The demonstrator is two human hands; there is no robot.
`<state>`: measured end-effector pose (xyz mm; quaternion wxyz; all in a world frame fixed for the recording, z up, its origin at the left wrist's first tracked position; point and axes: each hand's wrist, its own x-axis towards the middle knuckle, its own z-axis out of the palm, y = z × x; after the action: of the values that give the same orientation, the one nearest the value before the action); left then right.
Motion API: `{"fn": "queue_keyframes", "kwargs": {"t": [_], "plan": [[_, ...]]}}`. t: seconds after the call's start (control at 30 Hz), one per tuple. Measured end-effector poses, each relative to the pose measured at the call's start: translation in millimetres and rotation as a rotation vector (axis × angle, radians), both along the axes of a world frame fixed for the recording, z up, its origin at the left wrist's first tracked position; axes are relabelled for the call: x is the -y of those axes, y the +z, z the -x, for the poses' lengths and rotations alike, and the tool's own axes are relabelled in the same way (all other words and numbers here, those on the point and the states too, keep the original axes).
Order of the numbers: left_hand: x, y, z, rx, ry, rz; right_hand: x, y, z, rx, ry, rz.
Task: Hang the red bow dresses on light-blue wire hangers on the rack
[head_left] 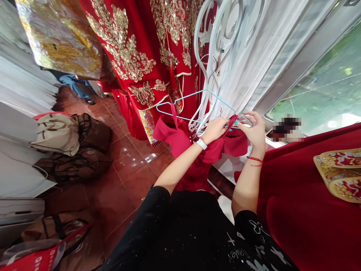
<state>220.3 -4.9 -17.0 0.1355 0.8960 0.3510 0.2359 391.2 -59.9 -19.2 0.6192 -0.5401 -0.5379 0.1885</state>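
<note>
L hand (214,130): room over tile (132,188); gown (135,45) blocks fwd.

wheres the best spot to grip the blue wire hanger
Probably the neck of the light blue wire hanger, where its two arms meet, coming from the front and slightly above. That part stands clear of the red garment, while the left hand and right hand crowd the lower bar.

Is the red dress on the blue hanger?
The dress is half on: one strap hangs on the hanger; left hand and right hand hold the other.
</note>
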Motion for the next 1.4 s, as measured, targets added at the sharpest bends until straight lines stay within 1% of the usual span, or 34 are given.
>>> {"fn": "queue_keyframes", "kwargs": {"t": [0.07,0.1,0.13,0.17,0.2,0.23,0.27,0.3,0.33,0.37,0.4,0.43,0.47,0.5,0.53,0.57,0.63,0.7,0.8,0.87,0.93,1.03,1.17,1.23,1.27,1.33,1.4], "plan": [[5.3,-2.7,11.9,0.1,-0.046,-0.056,3.1,-13.8,-3.1,-0.057,-0.021,-0.011],[10.4,-4.2,21.4,0.17,-0.064,-0.087,6.7,-20.5,-3.2,-0.082,-0.056,-0.021],[16.4,-6.0,33.7,0.252,-0.064,-0.118,12.0,-26.7,-1.7,-0.105,-0.111,-0.04],[22.6,-8.4,49.0,0.344,-0.034,-0.147,18.9,-31.9,1.5,-0.126,-0.188,-0.074],[28.0,-11.7,67.1,0.435,0.028,-0.174,27.2,-36.2,6.7,-0.148,-0.281,-0.124],[31.8,-16.0,87.8,0.523,0.125,-0.2,36.3,-39.4,14.0,-0.175,-0.371,-0.185],[33.0,-21.1,110.2,0.615,0.256,-0.229,45.3,-41.6,23.4,-0.205,-0.418,-0.234],[31.2,-27.0,133.5,0.705,0.397,-0.254,53.2,-43.2,34.9,-0.237,-0.395,-0.25],[26.3,-33.4,156.6,0.791,0.521,-0.268,58.9,-44.4,48.3,-0.266,-0.291,-0.223],[18.8,-40.1,178.3,0.859,0.608,-0.252,61.4,-45.5,63.6,-0.284,-0.126,-0.159],[9.5,-46.7,197.5,0.882,0.652,-0.184,59.8,-46.9,80.4,-0.29,0.067,-0.073],[-0.7,-52.9,213.3,0.887,0.667,-0.094,53.7,-48.7,98.3,-0.283,0.254,0.021],[-10.6,-58.4,225.1,0.892,0.648,-0.002,43.4,-51.1,116.6,-0.267,0.39,0.089],[-19.2,-62.9,232.8,0.897,0.598,0.09,29.3,-53.9,134.8,-0.256,0.471,0.12],[-25.6,-66.5,236.9,0.911,0.536,0.172,12.5,-57.1,152.0,-0.241,0.521,0.145],[-29.5,-68.9,237.9,0.929,0.473,0.243,-5.7,-60.3,167.6,-0.213,0.527,0.157],[-29.5,-71.4,234.3,0.971,0.393,0.34,-41.4,-65.0,192.1,-0.156,0.478,0.132],[-22.2,-72.1,229.0,1.017,0.412,0.354,-70.3,-66.2,206.6,-0.176,0.469,0.144],[-8.6,-73.4,226.1,1.078,0.462,0.335,-95.0,-62.0,215.2,-0.299,0.57,0.172],[-2.8,-74.8,227.0,1.098,0.428,0.387,-100.8,-58.7,217.9,-0.369,0.609,0.181],[0.1,-76.5,227.4,1.124,0.395,0.424,-100.9,-57.4,220.9,-0.397,0.611,0.195],[3.4,-78.7,225.2,1.183,0.407,0.37,-96.0,-59.7,224.8,-0.411,0.594,0.187],[6.7,-75.8,226.3,1.194,0.483,0.272,-87.8,-64.0,224.7,-0.445,0.575,0.191],[3.4,-67.0,232.5,1.151,0.519,0.229,-84.5,-64.9,223.2,-0.455,0.599,0.2],[-0.2,-59.8,236.5,1.106,0.524,0.211,-83.5,-65.2,222.5,-0.459,0.613,0.203],[-10.4,-39.9,244.3,0.972,0.496,0.176,-83.3,-65.9,221.5,-0.463,0.626,0.195],[-22.5,-14.8,247.9,0.814,0.42,0.138,-86.0,-67.3,220.7,-0.461,0.612,0.175]]}}
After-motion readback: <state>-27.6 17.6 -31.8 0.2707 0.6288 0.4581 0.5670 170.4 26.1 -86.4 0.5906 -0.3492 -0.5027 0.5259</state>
